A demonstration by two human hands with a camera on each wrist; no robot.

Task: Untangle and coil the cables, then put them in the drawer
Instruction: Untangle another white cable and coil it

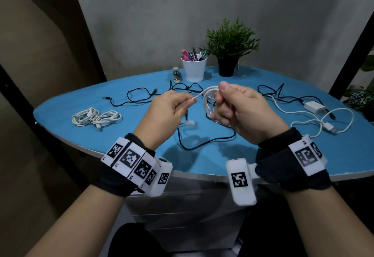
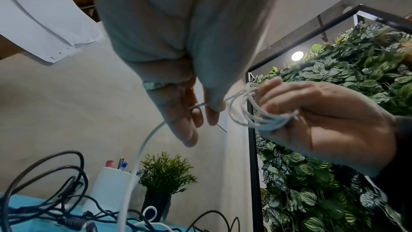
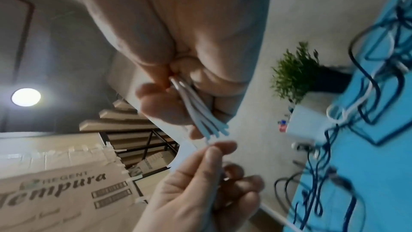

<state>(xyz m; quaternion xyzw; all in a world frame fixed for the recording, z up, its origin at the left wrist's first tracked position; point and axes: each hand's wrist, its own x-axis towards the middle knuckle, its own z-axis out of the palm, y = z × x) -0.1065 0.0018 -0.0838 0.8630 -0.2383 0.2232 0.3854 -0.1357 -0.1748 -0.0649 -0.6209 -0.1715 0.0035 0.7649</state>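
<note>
Above the middle of the blue table (image 1: 222,161) my right hand (image 1: 238,106) grips a coil of white cable (image 1: 209,98) with several loops. My left hand (image 1: 172,108) pinches the free strand of that cable (image 1: 195,98) between thumb and fingers, just left of the coil. In the left wrist view the strand (image 2: 142,147) hangs from my fingers down to the table, and the coil (image 2: 249,112) sits in the right hand (image 2: 323,117). The right wrist view shows the loops (image 3: 200,112) pinched in my right hand and the left hand (image 3: 200,183) below.
A coiled white cable bundle (image 1: 96,117) lies at the left. Black cables (image 1: 141,96) sprawl across the middle and back. A white charger with cable (image 1: 314,107) lies at the right. A pen cup (image 1: 193,68), a potted plant (image 1: 228,48) and a stapler (image 1: 177,75) stand at the back. Drawers (image 1: 182,206) sit under the table.
</note>
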